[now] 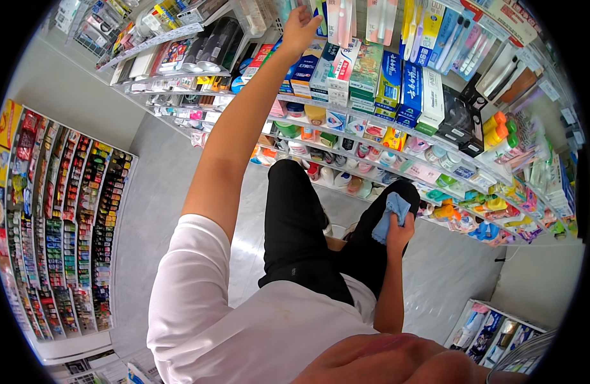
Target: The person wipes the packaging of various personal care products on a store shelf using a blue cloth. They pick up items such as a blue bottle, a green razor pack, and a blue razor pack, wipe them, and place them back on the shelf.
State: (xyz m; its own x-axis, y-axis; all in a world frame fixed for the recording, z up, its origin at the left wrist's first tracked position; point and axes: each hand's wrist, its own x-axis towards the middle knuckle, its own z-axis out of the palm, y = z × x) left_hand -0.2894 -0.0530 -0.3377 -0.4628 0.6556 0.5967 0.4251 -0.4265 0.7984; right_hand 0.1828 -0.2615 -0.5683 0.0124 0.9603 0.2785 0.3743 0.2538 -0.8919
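My left hand [299, 30] is raised at the top of the shelving, among hanging toothbrush packs [342, 21]. Its fingers are partly curled beside a green toothbrush pack [321, 17]; whether they grip anything cannot be told. Below that hand stands a row of toothpaste boxes [308, 69], some blue, some white, some green. My right hand [400, 233] rests by my right knee, closed around a crumpled light-blue cloth [390, 216].
Lower shelves [357, 129] hold jars, tubes and bottles close in front of my knees. Orange-capped bottles [495, 128] stand at the right end. Another rack [59, 221] packed with small goods is at the left. Grey floor [155, 192] lies between the racks.
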